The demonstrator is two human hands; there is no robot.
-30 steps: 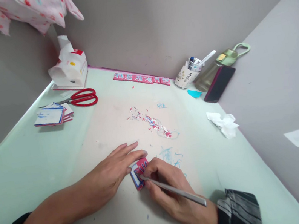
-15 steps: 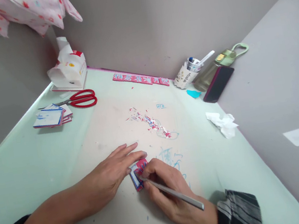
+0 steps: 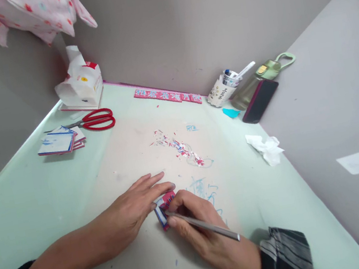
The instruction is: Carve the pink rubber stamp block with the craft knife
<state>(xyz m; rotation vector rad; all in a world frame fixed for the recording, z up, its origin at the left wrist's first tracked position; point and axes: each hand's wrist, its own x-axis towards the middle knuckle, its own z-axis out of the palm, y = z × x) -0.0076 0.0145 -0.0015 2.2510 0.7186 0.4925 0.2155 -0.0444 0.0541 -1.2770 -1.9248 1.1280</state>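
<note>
While my right hand [image 3: 202,227] works, its grip is closed around a thin metal tool [image 3: 203,227], held like a pen with the tip down on a small red and blue card [image 3: 164,203] lying flat on the bench [image 3: 39,204] just ahead of me. My left hand [image 3: 136,206] lies open and flat, fingers spread, gripping nothing; its fingertips press the card's far edge, which I judge keeps the card from sliding under the tool. Just beyond the card sit blue scribbles and a scatter of red, white and blue paper scraps [image 3: 178,146]. A crumpled tissue [image 3: 266,147] lies off to the right. Further left, a stack of similar cards [image 3: 58,142] rests near red scissors [image 3: 94,120]. Against the back wall stand a tissue pack [image 3: 80,84], a red strip [image 3: 168,95], a paper cup [image 3: 222,90], and a green bottle [image 3: 256,80] with a dark phone [image 3: 259,100] leaning on it.
</note>
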